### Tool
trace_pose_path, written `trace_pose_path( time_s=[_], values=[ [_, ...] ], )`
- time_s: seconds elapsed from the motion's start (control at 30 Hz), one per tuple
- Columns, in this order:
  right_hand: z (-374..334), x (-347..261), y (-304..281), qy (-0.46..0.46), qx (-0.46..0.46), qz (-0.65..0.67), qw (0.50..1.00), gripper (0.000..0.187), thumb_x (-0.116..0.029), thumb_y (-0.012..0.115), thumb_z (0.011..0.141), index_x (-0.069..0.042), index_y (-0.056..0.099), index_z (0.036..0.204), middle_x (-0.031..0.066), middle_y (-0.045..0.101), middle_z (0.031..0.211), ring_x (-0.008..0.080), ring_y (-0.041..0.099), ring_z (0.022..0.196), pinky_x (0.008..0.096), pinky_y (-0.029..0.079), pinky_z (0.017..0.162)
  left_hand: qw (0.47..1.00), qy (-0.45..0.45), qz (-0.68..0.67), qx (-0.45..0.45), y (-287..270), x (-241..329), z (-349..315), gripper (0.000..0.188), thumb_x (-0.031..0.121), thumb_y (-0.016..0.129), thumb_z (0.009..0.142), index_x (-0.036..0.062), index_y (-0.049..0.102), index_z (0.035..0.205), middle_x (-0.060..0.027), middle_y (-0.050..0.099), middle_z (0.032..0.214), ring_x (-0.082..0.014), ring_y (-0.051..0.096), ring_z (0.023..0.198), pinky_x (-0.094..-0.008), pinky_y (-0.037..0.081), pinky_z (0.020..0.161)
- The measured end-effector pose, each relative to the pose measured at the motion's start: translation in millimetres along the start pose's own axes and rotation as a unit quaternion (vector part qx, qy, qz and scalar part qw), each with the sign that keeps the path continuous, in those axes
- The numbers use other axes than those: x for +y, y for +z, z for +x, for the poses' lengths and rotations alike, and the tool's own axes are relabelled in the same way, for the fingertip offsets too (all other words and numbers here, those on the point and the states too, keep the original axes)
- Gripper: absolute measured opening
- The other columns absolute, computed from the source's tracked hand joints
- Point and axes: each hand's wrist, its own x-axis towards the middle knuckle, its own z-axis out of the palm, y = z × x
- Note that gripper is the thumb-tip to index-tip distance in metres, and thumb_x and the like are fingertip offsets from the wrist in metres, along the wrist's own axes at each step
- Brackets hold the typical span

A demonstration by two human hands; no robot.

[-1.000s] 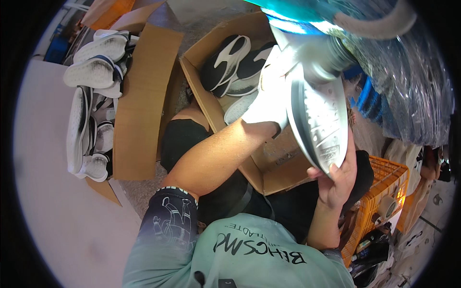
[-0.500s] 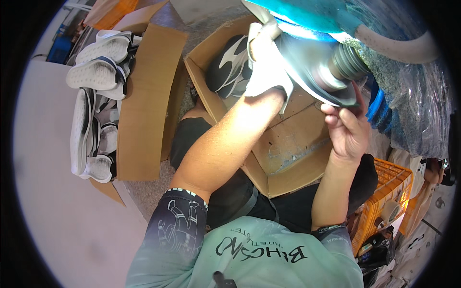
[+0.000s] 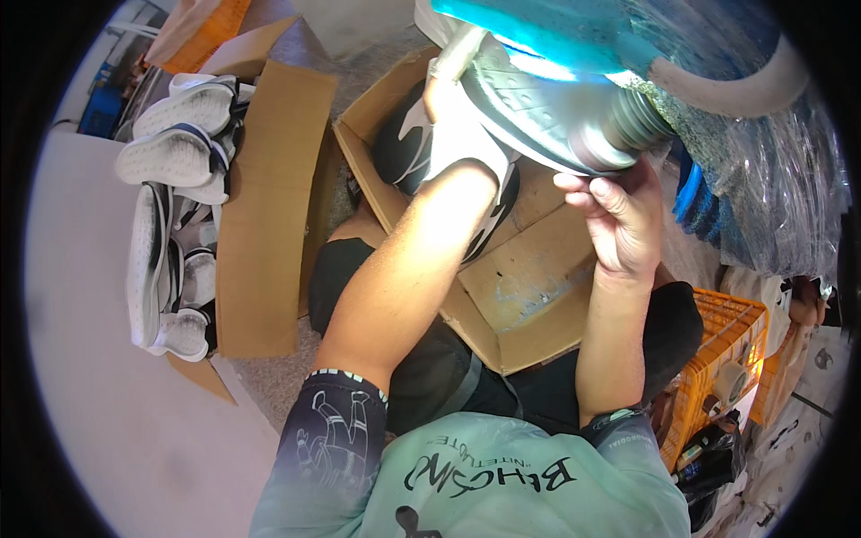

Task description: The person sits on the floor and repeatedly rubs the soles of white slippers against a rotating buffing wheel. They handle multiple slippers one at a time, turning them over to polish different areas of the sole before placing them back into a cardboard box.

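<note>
A pale shoe sole [image 3: 516, 106] with a dark rim is held up at a ribbed, cylindrical wheel [image 3: 619, 130], whose near end is smeared by motion. My left hand [image 3: 459, 121], glaring white in the light and seemingly gloved, is closed round one end of the sole. At the other end, just below the wheel, my right hand [image 3: 623, 215] pinches the sole's edge between bare thumb and fingers. Beneath my hands sits an open cardboard box [image 3: 538, 336], with black-and-white soles [image 3: 408, 143] on its left side, partly hidden by my left forearm.
Left of me, another cardboard box [image 3: 273, 215] holds several white soles [image 3: 184, 157]. A turquoise cover [image 3: 556, 31] and a thick white hose [image 3: 735, 94] hang above the wheel, with clear plastic wrap [image 3: 780, 197] to their right. An orange crate [image 3: 717, 359] stands by my right knee.
Both hands and the sole have shifted slightly left. The sole has tilted so its patterned face shows more. Both hands keep their hold.
</note>
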Motion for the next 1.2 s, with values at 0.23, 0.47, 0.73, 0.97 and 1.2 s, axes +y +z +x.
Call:
trace_pose_path(
  time_s=[0.23,0.47,0.73,0.97,1.2],
  values=[
    [-65.9,-21.3,4.9,-0.052,0.023,-0.06,0.997,0.08,-0.006,0.072,0.078,0.013,0.032,0.145,0.0314,0.063,0.117,0.0272,0.072,0.078,0.0295,0.059,0.067,0.995,0.022,0.041,-0.085,-12.7,-22.1,-48.7,0.027,0.028,0.059,0.097,0.0075,0.062,0.115,-0.0052,0.064,0.108,-0.0162,0.059,0.103,-0.0334,0.05,0.087],
    [-126.8,-28.3,27.3,0.099,0.126,-0.198,0.967,0.097,-0.027,0.071,0.082,0.011,0.015,0.152,0.0316,0.062,0.12,0.0269,0.074,0.086,0.0266,0.062,0.061,0.992,-0.005,0.126,-0.003,-50.7,-17.0,-87.3,0.033,0.027,0.055,0.1,0.004,0.06,0.123,-0.0115,0.066,0.112,-0.022,0.064,0.105,-0.035,0.053,0.091],
    [-170.1,-39.1,-22.8,0.118,0.094,-0.119,0.981,0.089,-0.029,0.067,0.087,0.016,0.021,0.148,0.0324,0.058,0.127,0.0282,0.073,0.088,0.0289,0.062,0.056,0.978,-0.181,-0.106,0.0,-88.2,14.5,-39.6,0.072,0.061,0.049,0.091,0.0024,0.059,0.13,-0.0225,0.057,0.137,-0.0441,0.052,0.128,-0.0579,0.045,0.103],
    [-175.7,-43.0,-38.9,0.082,0.14,-0.163,0.973,0.084,-0.027,0.066,0.088,0.016,0.024,0.147,0.0308,0.06,0.125,0.0265,0.073,0.087,0.0274,0.062,0.055,0.952,-0.227,-0.198,-0.051,-83.2,4.5,-36.5,0.067,0.052,0.058,0.091,0.0018,0.053,0.135,-0.0214,0.057,0.137,-0.0428,0.05,0.129,-0.0595,0.041,0.108],
    [-86.4,65.1,-14.9,0.092,0.142,-0.075,0.983,0.067,0.001,0.052,0.092,0.006,0.021,0.152,0.0299,0.059,0.124,0.0364,0.071,0.097,0.0329,0.063,0.069,0.951,-0.044,0.284,-0.111,-123.0,-28.8,-60.0,0.045,-0.001,0.065,0.087,-0.0042,0.052,0.13,-0.0111,0.066,0.113,-0.0216,0.067,0.102,-0.0357,0.056,0.089]
  ],
)
